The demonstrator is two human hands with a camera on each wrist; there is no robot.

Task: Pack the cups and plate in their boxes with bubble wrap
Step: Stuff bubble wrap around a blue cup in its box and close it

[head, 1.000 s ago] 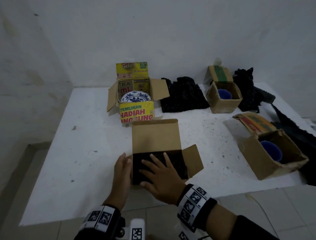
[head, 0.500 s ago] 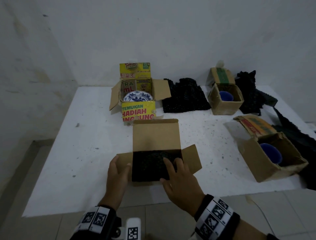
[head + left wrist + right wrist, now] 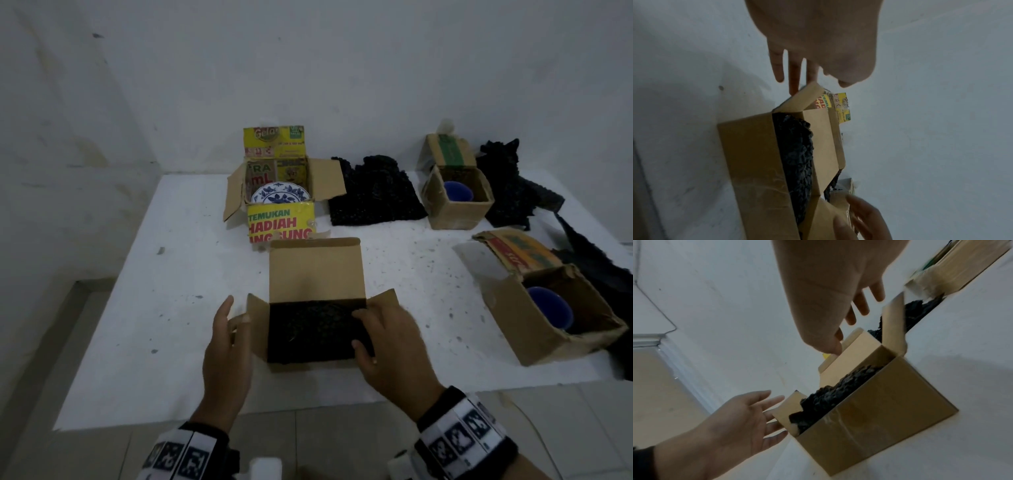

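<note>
Four boxes (image 3: pixel 317 274), two cups (image 3: pixel 457 192), one plate (image 3: pixel 281 195)

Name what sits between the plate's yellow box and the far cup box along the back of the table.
A loose heap of black bubble wrap lies on the table between the yellow box and the far cup box; the head view shows it.
</note>
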